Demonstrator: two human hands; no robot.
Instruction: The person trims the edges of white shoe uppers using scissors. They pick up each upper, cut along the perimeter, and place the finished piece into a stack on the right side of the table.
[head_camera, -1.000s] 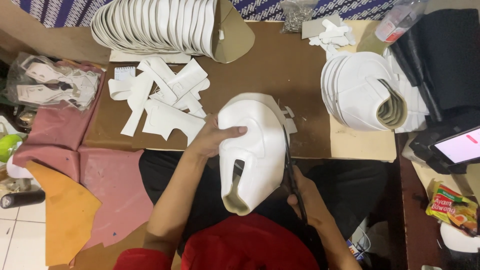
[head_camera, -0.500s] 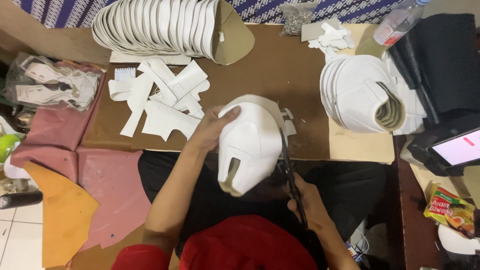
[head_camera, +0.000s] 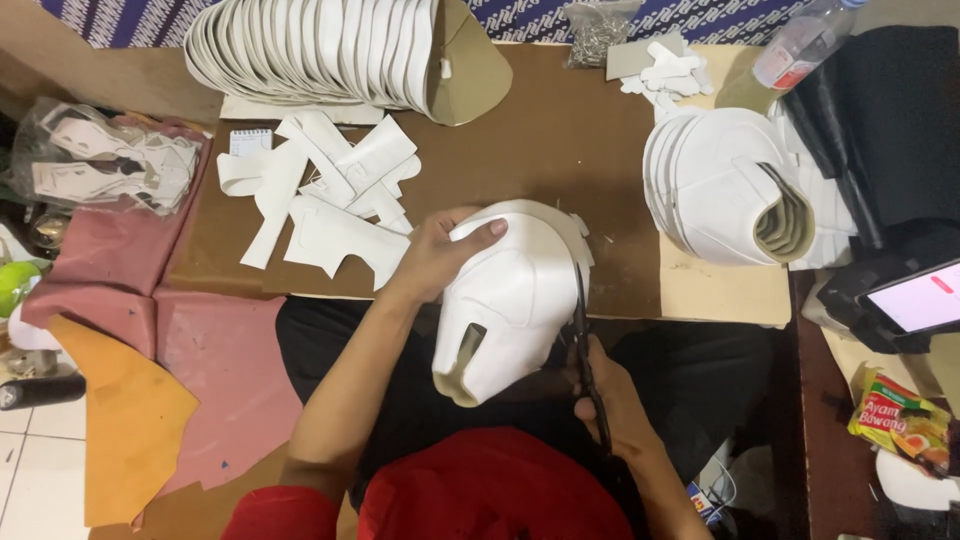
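My left hand (head_camera: 440, 250) grips the top edge of a white moulded shoe upper (head_camera: 505, 300), held over my lap at the front edge of the brown work table (head_camera: 560, 130). My right hand (head_camera: 610, 400) holds black scissors (head_camera: 583, 340), whose blades run up along the right edge of the white piece. Loose flat white cut pieces (head_camera: 320, 190) lie on the table just left of my left hand.
A long row of stacked white uppers (head_camera: 320, 45) sits at the back, another stack (head_camera: 725, 185) at the right. A bag of white parts (head_camera: 100, 170), pink and orange sheets (head_camera: 150, 390), a phone (head_camera: 915, 300), a food packet (head_camera: 900, 420) and a bottle (head_camera: 800, 45) surround the table.
The white piece has been turned and shifted slightly under my left hand. The scissors have moved up along its right edge.
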